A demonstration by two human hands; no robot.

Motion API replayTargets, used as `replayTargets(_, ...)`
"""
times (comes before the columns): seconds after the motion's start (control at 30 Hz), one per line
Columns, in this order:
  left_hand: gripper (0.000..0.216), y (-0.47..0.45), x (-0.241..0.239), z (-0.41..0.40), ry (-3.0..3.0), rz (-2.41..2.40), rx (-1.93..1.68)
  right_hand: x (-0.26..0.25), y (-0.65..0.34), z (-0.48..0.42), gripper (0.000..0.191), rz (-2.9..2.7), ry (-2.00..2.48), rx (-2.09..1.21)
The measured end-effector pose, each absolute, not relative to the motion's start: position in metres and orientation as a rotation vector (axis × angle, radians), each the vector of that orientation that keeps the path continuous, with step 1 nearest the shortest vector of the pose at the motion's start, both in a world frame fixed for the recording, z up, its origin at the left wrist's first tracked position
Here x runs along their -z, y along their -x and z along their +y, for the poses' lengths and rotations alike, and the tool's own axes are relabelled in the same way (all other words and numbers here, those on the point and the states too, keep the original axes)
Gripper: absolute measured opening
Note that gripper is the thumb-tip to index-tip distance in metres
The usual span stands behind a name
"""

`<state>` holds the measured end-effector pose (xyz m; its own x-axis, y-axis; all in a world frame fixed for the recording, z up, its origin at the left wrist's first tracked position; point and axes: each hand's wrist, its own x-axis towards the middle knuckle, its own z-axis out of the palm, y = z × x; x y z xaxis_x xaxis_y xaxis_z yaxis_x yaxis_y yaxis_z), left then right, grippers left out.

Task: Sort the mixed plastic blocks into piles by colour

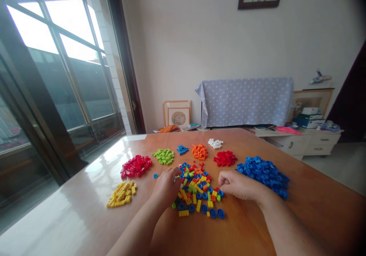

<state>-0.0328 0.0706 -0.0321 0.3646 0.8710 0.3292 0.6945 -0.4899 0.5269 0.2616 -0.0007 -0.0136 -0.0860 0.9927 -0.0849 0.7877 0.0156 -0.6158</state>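
A mixed pile of toy building bricks (200, 187) in blue, yellow, red, green and orange lies between my hands. My left hand (167, 185) is at the pile's left edge with its fingers curled inward; a bit of green shows by the fingertips, and what they hold is hidden. On the right side of the pile, my right hand (236, 184) is closed with thumb and fingers together. Whatever is in it cannot be seen. A blue round brick (220, 193) lies just below its fingertips. One small blue brick (155, 176) sits alone left of my left hand.
Sorted heaps ring the mixed pile: yellow bricks (122, 194), crimson bricks (136, 166), lime bricks (163, 156), small blue bricks (182, 149), orange bricks (199, 152), white bricks (215, 143), red bricks (225, 158) and a large blue heap (263, 174). All rest on a wooden table (94, 214).
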Motion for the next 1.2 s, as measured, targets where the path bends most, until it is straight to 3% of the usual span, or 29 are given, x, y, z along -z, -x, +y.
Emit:
replayTargets(0.53, 0.024, 0.029, 0.023, 0.058, -2.436, 1.396, -0.752, 0.011, -0.264, -0.003, 0.015, -1.986, 1.910, -0.846)
replayTargets(1.2, 0.024, 0.028, 0.019, 0.056, -2.470, 1.441, -0.686, 0.026, -0.252, 0.004, 0.021, -2.010, 1.822, -0.721)
